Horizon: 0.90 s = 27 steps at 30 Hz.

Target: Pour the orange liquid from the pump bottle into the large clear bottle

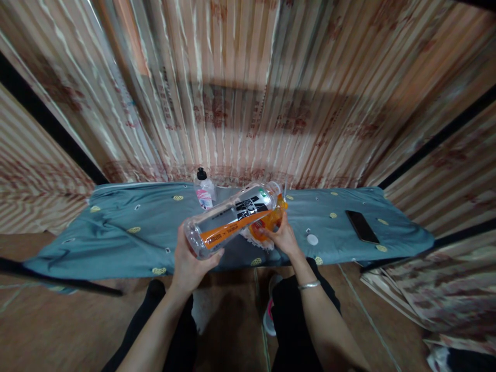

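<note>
Left hand [194,266] clamped on bottle [236,217] at its near left end, mouth far right. Right hand [284,236] grips orange container [272,221] beside it; contents unclear.

From my end the big bottle [236,213] is clear, its label [227,214] silver with black lettering [251,205] and an orange band [219,236]. I see an orange container [267,222], a black-capped small bottle [204,192] marked pink, a black phone [361,226], blue-grey cloth [155,222] with yellow ovals [158,270], striped beige curtains [251,57].
</note>
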### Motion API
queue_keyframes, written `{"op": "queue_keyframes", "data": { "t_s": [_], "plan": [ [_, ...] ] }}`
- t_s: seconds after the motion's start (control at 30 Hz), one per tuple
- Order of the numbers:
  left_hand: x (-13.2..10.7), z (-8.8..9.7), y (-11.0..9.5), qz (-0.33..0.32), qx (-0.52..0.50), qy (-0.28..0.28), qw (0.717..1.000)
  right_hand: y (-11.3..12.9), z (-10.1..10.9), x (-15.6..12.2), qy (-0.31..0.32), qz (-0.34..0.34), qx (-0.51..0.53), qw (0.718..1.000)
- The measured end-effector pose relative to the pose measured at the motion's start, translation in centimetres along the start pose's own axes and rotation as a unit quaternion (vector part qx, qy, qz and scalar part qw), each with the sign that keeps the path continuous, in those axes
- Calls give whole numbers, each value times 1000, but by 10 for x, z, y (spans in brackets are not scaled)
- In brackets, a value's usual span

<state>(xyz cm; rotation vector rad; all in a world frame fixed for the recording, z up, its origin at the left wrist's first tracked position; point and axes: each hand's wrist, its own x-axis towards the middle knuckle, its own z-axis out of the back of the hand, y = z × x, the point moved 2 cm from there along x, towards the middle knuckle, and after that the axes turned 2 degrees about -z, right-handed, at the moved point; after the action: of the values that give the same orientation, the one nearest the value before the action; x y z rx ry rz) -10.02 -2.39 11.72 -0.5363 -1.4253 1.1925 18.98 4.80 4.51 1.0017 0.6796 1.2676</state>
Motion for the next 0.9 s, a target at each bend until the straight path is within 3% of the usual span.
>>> {"op": "queue_keyframes", "data": {
  "t_s": [0.4,0.57,0.9],
  "plan": [
    [1,-1,1,19,-22,0,1000,12,3,-3,-34,43,45,997],
    [0,1,5,22,-16,-8,1000,21,11,-4,-53,99,62,992],
    [1,0,3,24,-26,-1,999,57,30,8,-30,165,124,978]
  ]
}}
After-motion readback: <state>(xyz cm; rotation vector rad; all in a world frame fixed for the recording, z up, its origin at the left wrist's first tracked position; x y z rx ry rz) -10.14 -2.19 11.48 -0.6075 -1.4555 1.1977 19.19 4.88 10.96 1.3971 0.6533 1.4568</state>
